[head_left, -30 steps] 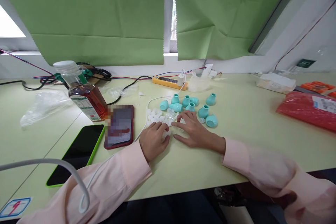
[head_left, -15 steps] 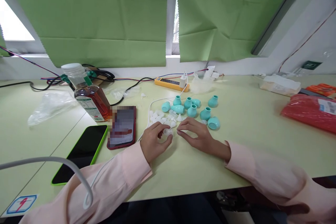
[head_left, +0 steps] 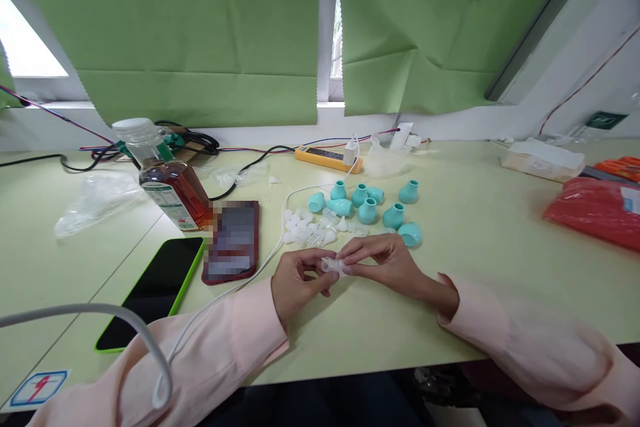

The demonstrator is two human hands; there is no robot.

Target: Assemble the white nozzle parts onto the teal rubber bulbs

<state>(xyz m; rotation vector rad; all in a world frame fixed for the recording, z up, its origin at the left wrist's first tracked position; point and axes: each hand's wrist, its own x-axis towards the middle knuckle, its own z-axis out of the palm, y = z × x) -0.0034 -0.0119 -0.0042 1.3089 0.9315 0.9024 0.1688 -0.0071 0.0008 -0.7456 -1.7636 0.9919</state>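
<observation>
My left hand pinches a small clear plastic piece between thumb and fingers. From the right, my right hand has its thumb and fingertips closed on the same piece, so both hands meet over the table. Whether a second small part is between the right fingertips, I cannot tell. Just beyond the hands lies a pile of small white and clear plastic pieces. Behind and to the right of it are several turquoise bulb-shaped parts, some upright with the round opening up, others on their sides.
Left of my hands lie a phone in a red case and a green-edged phone. Behind them stands a bottle of amber liquid. A white cable runs to a yellow power strip. A red plastic package lies right.
My right hand has moved in to the clear piece and closed on it; before, its fingertips were apart from it. My left hand with the piece has shifted slightly right and nearer.
</observation>
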